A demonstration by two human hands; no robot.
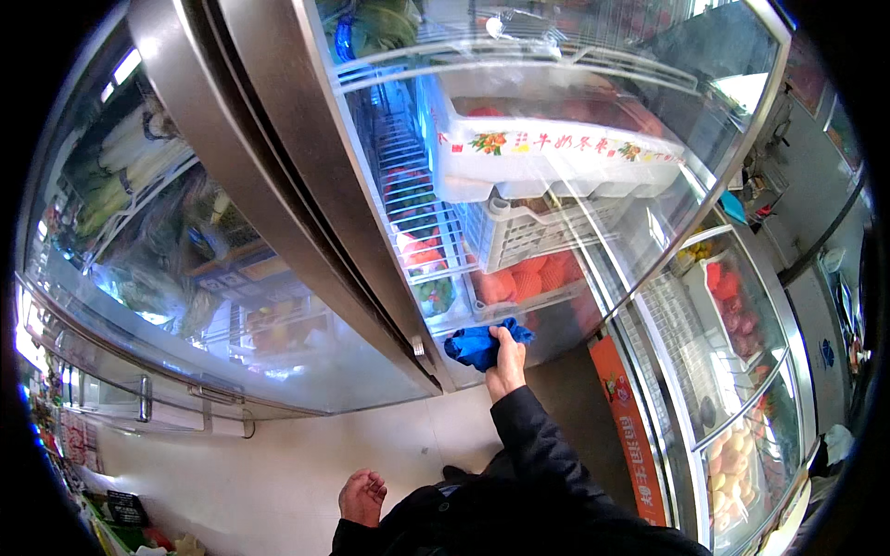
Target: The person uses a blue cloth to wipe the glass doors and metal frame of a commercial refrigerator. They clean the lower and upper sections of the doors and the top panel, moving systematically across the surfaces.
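My right hand (pixel 510 365) grips a crumpled blue cloth (pixel 480 347). The cloth is at the lower part of a glass door (pixel 556 340) of a display refrigerator; whether it touches the pane I cannot tell. Lower down, my left hand (pixel 363 497) hangs in front of my body over the floor, its fingers curled and no object visible in it. Behind the glass, a white foam box (pixel 556 149) bearing printed writing rests above a grey plastic crate (pixel 535 233). Below them lie fruits in red foam nets (pixel 532 278). Wrapped green produce (pixel 434 295) shows beside them.
A steel door frame (pixel 327 243) divides this section from another glass-fronted one (pixel 229 340) holding vegetables. To the right stands a low glass display case (pixel 754 389) with packed fruit (pixel 730 465) and an orange printed panel (pixel 629 431). Pale tiled floor (pixel 257 472) lies underfoot.
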